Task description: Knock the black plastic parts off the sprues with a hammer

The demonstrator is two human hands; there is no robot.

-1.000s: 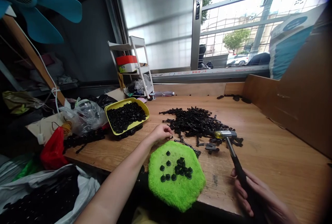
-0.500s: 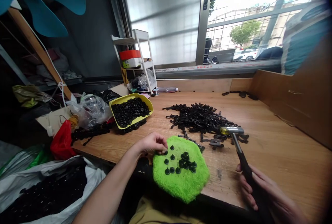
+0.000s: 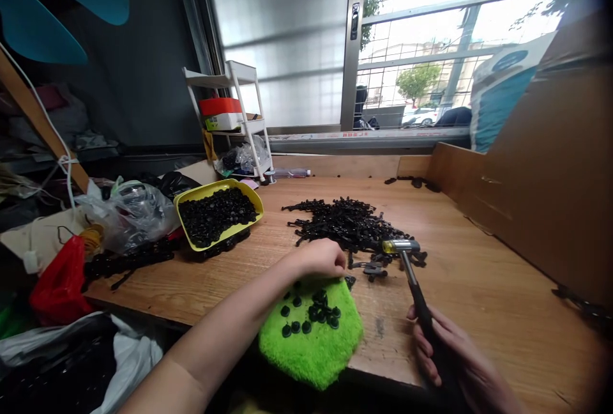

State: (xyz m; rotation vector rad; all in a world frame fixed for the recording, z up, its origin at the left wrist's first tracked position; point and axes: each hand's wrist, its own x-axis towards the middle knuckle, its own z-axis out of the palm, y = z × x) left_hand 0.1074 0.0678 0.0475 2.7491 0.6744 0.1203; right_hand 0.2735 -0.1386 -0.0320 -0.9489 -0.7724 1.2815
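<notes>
My left hand [image 3: 328, 259] is over the far edge of a fuzzy green mat [image 3: 316, 356], close to a pile of thin black plastic strips [image 3: 342, 219]. Its fingers curl downward in a closed grip, and whatever they hold is hidden. Several round black caps with small stems [image 3: 295, 326] stand in rows on the mat, beside a heap of similar caps [image 3: 322, 308]. My right hand [image 3: 438, 344] is wrapped around the dark handle of a small hammer [image 3: 416, 289]. The hammer's silver head with a yellow face is raised above the table, in front of the pile's right end.
A yellow tray [image 3: 218, 216] full of small black pieces sits at the left of the wooden table [image 3: 479, 286]. Behind it stands a white shelf rack [image 3: 244, 75]. Plastic bags [image 3: 129, 213] crowd the left end. A cardboard panel [image 3: 541, 184] borders the right side.
My left hand has moved from the caps at the mat's left side to its far edge, nearer the strip pile. The view has turned right. My right hand still grips the hammer.
</notes>
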